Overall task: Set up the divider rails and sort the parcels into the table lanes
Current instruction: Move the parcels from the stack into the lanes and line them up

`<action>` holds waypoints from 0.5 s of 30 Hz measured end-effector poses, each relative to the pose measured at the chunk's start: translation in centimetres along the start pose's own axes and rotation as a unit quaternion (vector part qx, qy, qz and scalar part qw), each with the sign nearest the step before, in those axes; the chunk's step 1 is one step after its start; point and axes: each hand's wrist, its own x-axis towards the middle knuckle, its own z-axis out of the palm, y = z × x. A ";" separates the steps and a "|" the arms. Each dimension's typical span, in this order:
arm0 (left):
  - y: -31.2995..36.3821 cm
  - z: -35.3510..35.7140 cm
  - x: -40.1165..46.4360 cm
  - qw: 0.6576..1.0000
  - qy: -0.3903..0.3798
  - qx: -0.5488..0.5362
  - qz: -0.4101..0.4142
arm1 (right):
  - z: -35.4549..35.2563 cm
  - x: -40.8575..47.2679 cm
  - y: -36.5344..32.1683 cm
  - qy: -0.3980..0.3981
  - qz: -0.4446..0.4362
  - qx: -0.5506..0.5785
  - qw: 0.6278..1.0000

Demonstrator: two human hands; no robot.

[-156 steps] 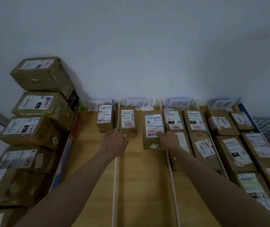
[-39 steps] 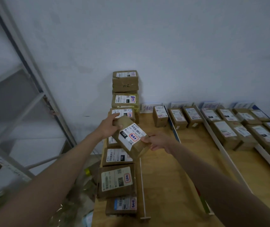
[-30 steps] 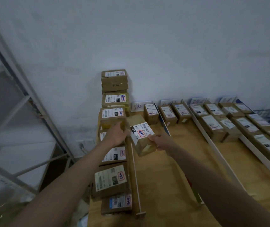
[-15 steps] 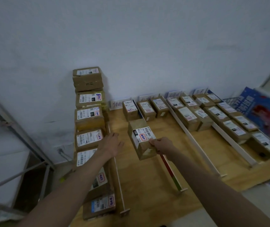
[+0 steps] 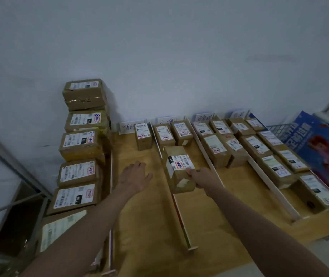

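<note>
Pale wooden tabletop (image 5: 139, 226), white divider rails (image 5: 209, 162) already up. Mid-sort: right hand (image 5: 203, 176) gripping brown cardboard parcel with white label (image 5: 177, 168), poised over second lane. Left hand (image 5: 134, 173) relaxed, fingers spread, holding nothing. Next, probably: slide behind two parcels (image 5: 171, 134) already there, lol.

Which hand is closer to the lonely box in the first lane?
Left. The left hand hovers open in that lane, just in front of the single box. The right hand is over the next lane, holding another parcel.
</note>
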 end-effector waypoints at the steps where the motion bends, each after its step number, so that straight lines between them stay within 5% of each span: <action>1: 0.9 0.3 0.3 1.000 0.000 -0.003 -0.007 | -0.7 1.0 0.3 -0.006 0.000 0.003 1.000; 15: 7.3 4.1 3.5 0.994 -0.014 0.012 -0.106 | -4.8 9.9 3.0 -0.056 -0.017 -0.060 0.997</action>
